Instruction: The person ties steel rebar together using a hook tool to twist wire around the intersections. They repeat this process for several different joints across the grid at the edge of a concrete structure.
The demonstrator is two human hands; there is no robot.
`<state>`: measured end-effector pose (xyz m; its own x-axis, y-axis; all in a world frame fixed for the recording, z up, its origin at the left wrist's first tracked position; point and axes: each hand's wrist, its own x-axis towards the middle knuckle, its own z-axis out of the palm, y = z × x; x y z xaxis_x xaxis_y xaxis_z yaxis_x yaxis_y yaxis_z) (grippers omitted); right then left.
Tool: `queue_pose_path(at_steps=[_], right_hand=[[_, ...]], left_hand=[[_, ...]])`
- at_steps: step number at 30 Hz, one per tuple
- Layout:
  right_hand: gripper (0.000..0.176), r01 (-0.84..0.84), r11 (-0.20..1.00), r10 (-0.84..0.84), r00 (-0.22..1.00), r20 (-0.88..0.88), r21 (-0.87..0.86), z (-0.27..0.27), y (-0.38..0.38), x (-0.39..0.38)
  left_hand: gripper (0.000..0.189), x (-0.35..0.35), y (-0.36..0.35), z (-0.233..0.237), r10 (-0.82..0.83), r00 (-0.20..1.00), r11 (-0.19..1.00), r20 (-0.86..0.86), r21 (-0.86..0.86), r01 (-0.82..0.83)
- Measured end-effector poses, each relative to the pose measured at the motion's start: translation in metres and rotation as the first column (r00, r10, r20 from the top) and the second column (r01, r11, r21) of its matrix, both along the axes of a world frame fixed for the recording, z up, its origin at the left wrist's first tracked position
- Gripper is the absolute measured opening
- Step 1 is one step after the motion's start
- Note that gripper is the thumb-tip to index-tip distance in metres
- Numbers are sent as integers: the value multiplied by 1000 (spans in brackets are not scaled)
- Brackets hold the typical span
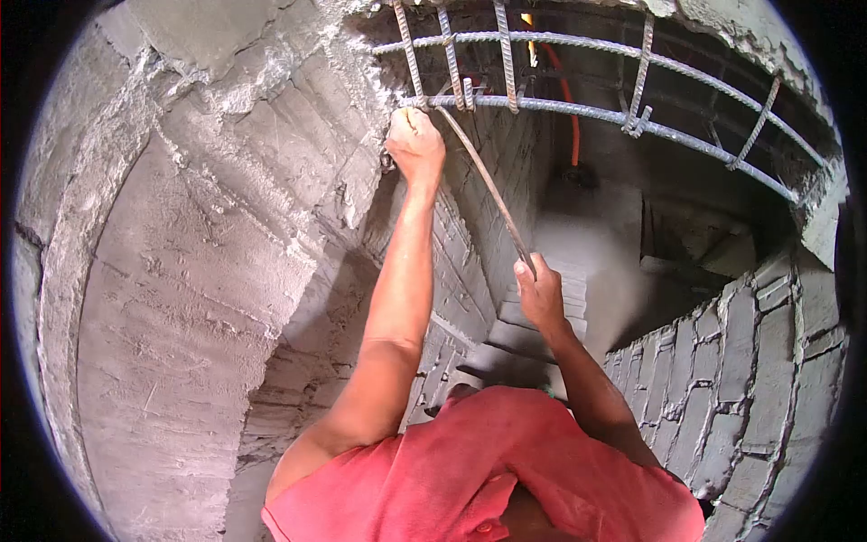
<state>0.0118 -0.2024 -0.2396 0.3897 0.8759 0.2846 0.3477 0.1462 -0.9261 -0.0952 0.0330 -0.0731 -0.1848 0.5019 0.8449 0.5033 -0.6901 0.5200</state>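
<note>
My right hand (542, 294) is closed around the lower end of a thin, slightly bent metal rod (485, 176). The rod slants up to the left, and its upper end meets the lower curved rebar (578, 109). My left hand (415, 143) is a fist right under the left end of that rebar, against the rough concrete edge. Its fingers are curled, and what they hold, if anything, is hidden. Short ribbed cross bars (506, 56) join the lower rebar to a second curved rebar (591, 42) above it.
A rough concrete wall (181, 262) rises on the left, and a brick wall (722, 388) stands at the lower right. Below me, steps (519, 339) lead down to a dusty floor (596, 235). An orange-red cable (573, 117) hangs behind the rebar.
</note>
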Motion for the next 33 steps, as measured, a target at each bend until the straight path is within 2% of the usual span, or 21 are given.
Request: queue_pose_path(at_steps=[5,7,8,9,11,12,13,14,15,17,19,20,21,22,23,25,26,28,29,31,33], right_hand=[[30,14,998,-15,1000,15,63,13,0,1],[30,15,997,-20,998,61,77,21,4,6],[30,14,996,-24,994,107,93,23,6,8],[30,15,997,-24,994,111,81,24,9,11],[31,68,994,-80,985,156,82,24,7,12],[32,50,997,-54,996,68,58,27,-2,12],[32,37,998,-41,996,84,54,23,-10,11],[33,35,999,-35,998,48,13,13,-19,12],[34,34,999,-34,999,9,-27,0,-27,12],[38,36,999,-35,999,42,-25,-37,-46,12],[42,12,1000,-12,999,33,-3,-48,-66,11],[42,9,1000,-8,999,47,-10,-45,-74,8],[43,42,999,-42,999,14,2,-39,-81,1],[44,76,997,-76,997,-22,16,-36,-84,-4],[44,75,997,-75,997,-15,15,-35,-84,-7],[46,43,995,-34,994,-104,88,-34,-81,-7],[46,43,995,-35,995,-91,87,-33,-80,-8],[43,-2,1000,9,976,-216,30,-29,-77,-10],[43,-29,1000,29,960,-278,4,-26,-74,-12],[43,-54,998,46,960,-277,-22,-21,-73,-19],[43,-40,998,53,956,-288,49,-16,-70,-29]], left_hand=[[20,-3,-17,28,13,1000,1000,-13,-7,-13],[21,-2,-11,40,-13,999,984,37,178,6],[22,-8,-3,55,43,997,978,61,202,-55],[24,-8,-14,78,39,998,980,58,190,-49],[27,-4,-14,110,-175,981,958,87,246,149],[26,0,-11,111,-197,973,960,121,224,167],[26,1,-6,112,-218,964,961,154,206,185],[29,-9,3,106,-132,988,911,83,403,88],[32,-14,-5,94,-68,978,930,199,368,-10],[33,-23,-13,64,-155,927,940,343,340,32],[31,-30,-34,32,-218,900,966,377,218,143],[31,-30,-54,18,-373,751,912,545,63,406],[32,-30,-69,7,-445,545,753,711,-32,657],[31,-35,-63,-17,-542,241,526,805,101,844],[31,-40,-54,-49,-543,-91,261,835,271,927],[28,-45,-52,-88,-371,-398,-1,839,428,904],[27,-44,-51,-105,-284,-477,-25,831,491,871],[26,-39,-52,-127,-155,-632,-99,759,625,775],[26,-36,-48,-131,-157,-643,-96,750,637,765],[25,-32,-47,-133,-192,-699,-177,689,676,715],[23,-29,-49,-125,-158,-751,-159,641,734,660]])
